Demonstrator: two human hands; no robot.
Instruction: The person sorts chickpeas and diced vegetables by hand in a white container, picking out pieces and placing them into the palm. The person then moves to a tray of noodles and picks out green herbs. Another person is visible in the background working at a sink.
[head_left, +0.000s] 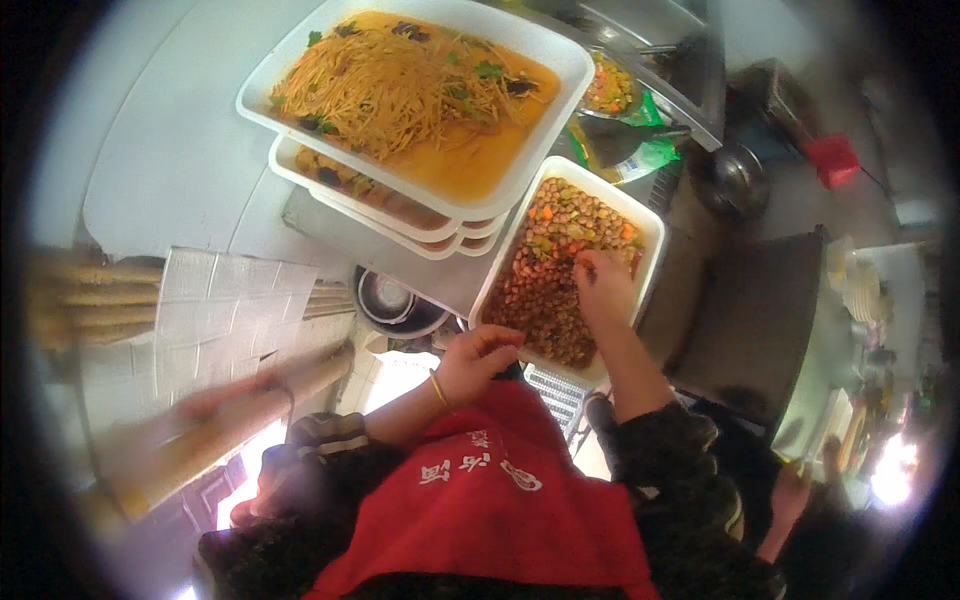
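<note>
A white rectangular tray (651, 225) in front of me holds brown peanuts or beans (540, 300) with pieces of carrot and green vegetable. My right hand (606, 292) reaches over its right side, fingertips bent together down at the food. Whether anything is pinched between them is hidden. Close to the tray's near left corner is my left hand (476, 360), loosely curled, with a yellow band at the wrist. I cannot tell whether its fingers touch the rim. Beyond stands a larger white tray (259, 97) of thin shredded strips (382, 90) in orange sauce with green leaves.
Below the larger tray are more stacked white food trays (289, 161). A plate of chopped vegetables (609, 84) and a green plastic packet (651, 157) lie farther back. Round bowls (386, 294) stand lower left. Another person's arm (784, 510) shows at lower right.
</note>
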